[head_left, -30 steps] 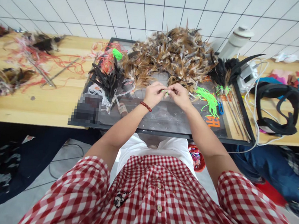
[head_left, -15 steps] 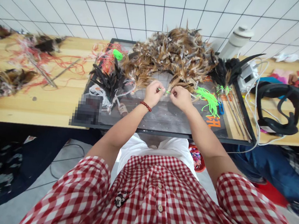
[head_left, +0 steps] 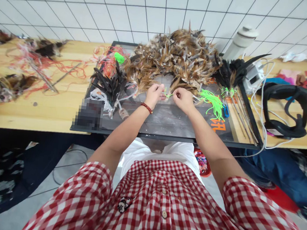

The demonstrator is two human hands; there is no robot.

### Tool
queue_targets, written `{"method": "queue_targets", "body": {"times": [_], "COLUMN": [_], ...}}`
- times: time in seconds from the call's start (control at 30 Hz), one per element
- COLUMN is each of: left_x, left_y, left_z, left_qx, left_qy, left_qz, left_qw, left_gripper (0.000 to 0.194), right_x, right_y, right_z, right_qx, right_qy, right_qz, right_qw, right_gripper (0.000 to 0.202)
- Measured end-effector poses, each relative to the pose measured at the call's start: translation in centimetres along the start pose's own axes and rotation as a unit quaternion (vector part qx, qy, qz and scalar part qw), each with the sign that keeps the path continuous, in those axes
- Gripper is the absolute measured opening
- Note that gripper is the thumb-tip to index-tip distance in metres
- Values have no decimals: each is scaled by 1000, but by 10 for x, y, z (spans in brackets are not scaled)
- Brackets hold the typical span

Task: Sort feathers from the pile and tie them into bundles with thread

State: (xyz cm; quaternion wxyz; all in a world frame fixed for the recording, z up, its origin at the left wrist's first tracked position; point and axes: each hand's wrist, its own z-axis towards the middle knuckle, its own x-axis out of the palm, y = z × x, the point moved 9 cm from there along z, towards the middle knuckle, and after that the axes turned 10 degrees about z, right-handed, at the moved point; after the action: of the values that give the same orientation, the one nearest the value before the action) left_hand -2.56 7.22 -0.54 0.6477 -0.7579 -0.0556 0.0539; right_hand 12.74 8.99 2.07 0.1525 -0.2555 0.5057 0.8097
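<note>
Over the dark board point(head_left: 163, 121), my right hand point(head_left: 183, 99) pinches a short bright green string point(head_left: 169, 95). The string runs left from its fingertips. My left hand point(head_left: 154, 96) is beside the string's other side, its fingers stretched out and loosely apart; contact with the string cannot be made out. Just beyond both hands lies a large heap of brown feathers point(head_left: 176, 55). To the right of my right hand is a bundle of green strings point(head_left: 212, 102). Black feathers point(head_left: 110, 81) with white ties lie left of my left hand.
More black feathers point(head_left: 230, 72) and thin sticks point(head_left: 242, 119) lie right, near a white bottle point(head_left: 240, 42). A black headset strap point(head_left: 302, 108) and white cable point(head_left: 262, 119) are farther right. Red strings point(head_left: 65, 67) and feather bunches point(head_left: 13, 87) occupy the left table. People sit on both sides.
My left hand has moved slightly left and its fingers have straightened from a pinch. The gap between my hands is wider, showing more green string. My right hand still pinches.
</note>
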Motion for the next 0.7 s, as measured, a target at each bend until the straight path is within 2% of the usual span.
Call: {"method": "queue_targets", "body": {"times": [0.1,0.17,0.27,0.37,0.5,0.57,0.7], "left_x": [9,12,14,10,5,9,21], "left_y": [3,2,1,2,-4,-5,-5], "left_z": [-5,-7,-8,-5,-4,-8,-18], "left_qx": [-35,-23,4,16,38,35,8], "left_qy": [59,69,62,26,-20,-7,45], "left_qz": [3,24,59,57,28,37,43], "left_qw": [998,997,996,998,999,999,998], "left_gripper": [25,31,34,22,20,25,21], "right_x": [-2,-2,1,1,9,13,12], "right_y": [0,-2,-7,-13,-25,-27,-28], "right_z": [-1,-1,-1,-1,-5,-5,-3], "right_qx": [4,13,39,77,198,232,238], "right_qy": [-18,-25,-21,-35,-19,-13,-42], "right_qz": [77,124,232,327,362,399,455], "right_qw": [997,992,972,941,911,887,857], "right_gripper": [8,6,12,27,41,44,43]}}
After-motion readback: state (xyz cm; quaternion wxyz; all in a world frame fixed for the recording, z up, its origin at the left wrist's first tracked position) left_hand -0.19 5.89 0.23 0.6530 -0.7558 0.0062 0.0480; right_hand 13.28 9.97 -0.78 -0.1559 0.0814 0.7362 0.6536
